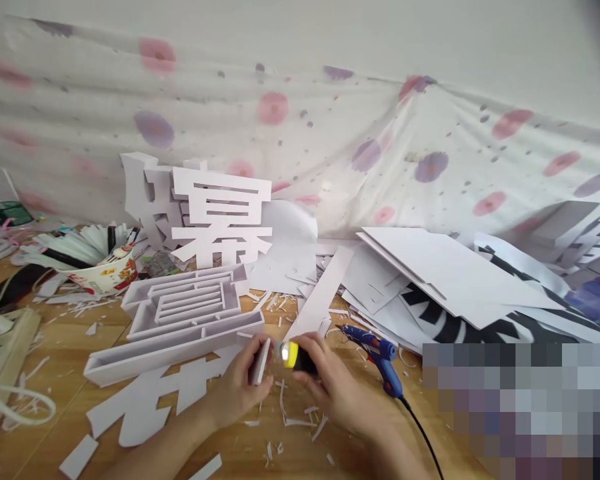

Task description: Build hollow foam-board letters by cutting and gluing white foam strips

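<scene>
My left hand (pixel 245 377) is closed on a small white board piece (pixel 261 362), held on edge above the table. Opposite it, my right hand (pixel 330 383) grips a yellow-and-black tool (pixel 294 355) with a bright, shiny end pointing at the piece; its exact kind does not show. A narrow gap lies between the two. Left of my hands, a hollow white character shape (pixel 190 320) lies with its walls upward. A blue glue gun (pixel 373 347) with a black cord rests on the table to the right of my right hand.
White character shapes (pixel 223 213) stand at the back. A bowl (pixel 103 273) of sticks sits at the left. White sheets (pixel 460 273) are stacked at right, beside a pixelated area. Offcuts (pixel 145 407) and scraps litter the wooden table (pixel 260 453).
</scene>
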Available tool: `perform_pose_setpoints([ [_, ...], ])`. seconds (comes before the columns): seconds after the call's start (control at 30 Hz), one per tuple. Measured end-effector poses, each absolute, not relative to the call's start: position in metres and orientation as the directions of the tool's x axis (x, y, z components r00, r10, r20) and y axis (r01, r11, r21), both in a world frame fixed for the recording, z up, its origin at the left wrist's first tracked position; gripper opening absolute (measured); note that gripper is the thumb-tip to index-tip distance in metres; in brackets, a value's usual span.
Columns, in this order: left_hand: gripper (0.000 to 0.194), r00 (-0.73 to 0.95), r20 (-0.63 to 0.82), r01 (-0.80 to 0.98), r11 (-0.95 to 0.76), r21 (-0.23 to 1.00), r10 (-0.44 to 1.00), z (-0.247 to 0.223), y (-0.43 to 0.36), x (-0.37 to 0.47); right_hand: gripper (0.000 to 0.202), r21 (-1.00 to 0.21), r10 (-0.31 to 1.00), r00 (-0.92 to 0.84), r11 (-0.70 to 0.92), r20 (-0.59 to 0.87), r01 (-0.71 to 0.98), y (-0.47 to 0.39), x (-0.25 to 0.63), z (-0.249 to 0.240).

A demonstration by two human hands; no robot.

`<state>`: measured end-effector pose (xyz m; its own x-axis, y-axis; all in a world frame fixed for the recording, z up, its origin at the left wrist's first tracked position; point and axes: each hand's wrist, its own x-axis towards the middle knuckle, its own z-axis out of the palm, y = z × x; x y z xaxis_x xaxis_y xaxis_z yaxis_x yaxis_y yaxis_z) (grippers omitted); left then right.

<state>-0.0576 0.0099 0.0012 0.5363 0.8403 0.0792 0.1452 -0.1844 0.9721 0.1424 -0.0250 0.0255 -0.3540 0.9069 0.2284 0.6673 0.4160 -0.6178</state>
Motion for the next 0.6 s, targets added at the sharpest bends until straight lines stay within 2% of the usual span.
perform_pose_setpoints([
  [0.07, 0.037, 0.561, 0.084, 0.129, -0.187, 0.974, 0.823, 0.000, 0.010, -0.057, 0.037, -0.596, 0.875, -0.434, 0.468, 0.212, 0.652, -0.030, 0.133, 0.029],
  [0.13, 0.040, 0.573, 0.092, 0.116, -0.191, 0.975, 0.815, 0.000, 0.010, -0.057, 0.032, -0.535, 0.881, -0.442, 0.459, 0.170, 0.709, -0.031, 0.125, 0.027],
  [0.33, 0.032, 0.569, 0.125, 0.164, -0.261, 0.951, 0.813, 0.005, 0.011, -0.058, 0.022, -0.391, 0.893, -0.433, 0.446, 0.126, 0.805, -0.029, 0.118, 0.016],
  [0.6, 0.026, 0.556, 0.106, 0.244, -0.284, 0.927, 0.824, 0.004, 0.010, -0.055, 0.014, -0.348, 0.919, -0.366, 0.394, 0.145, 0.851, -0.027, 0.119, 0.016],
])
